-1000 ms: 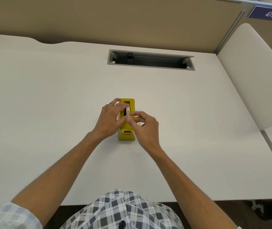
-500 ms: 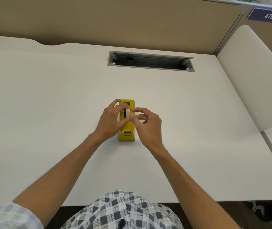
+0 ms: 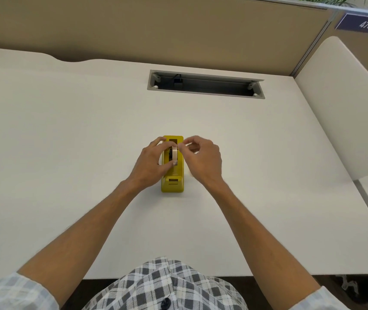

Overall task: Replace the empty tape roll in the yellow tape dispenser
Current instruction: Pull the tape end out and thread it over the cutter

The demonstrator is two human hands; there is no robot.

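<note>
The yellow tape dispenser [image 3: 174, 179] stands in the middle of the white desk [image 3: 66, 135], its cutter end toward me. A roll of clear tape [image 3: 174, 153] on a black core sits upright in its slot. My left hand [image 3: 150, 163] wraps the dispenser's left side, with the thumb and fingers on the roll. My right hand [image 3: 202, 158] hovers at the dispenser's right, thumb and forefinger pinched together at the top far edge of the roll. Whether they hold a tape end is too small to tell.
A grey cable slot [image 3: 205, 85] is cut into the desk behind the dispenser. A tan partition wall [image 3: 156, 25] runs along the back. A white divider panel [image 3: 339, 104] stands on the right. The desk's front edge is right at my body.
My right hand has moved from the near side of the roll to its far top edge, fingers now pinched. My left hand has kept its hold on the roll and dispenser.
</note>
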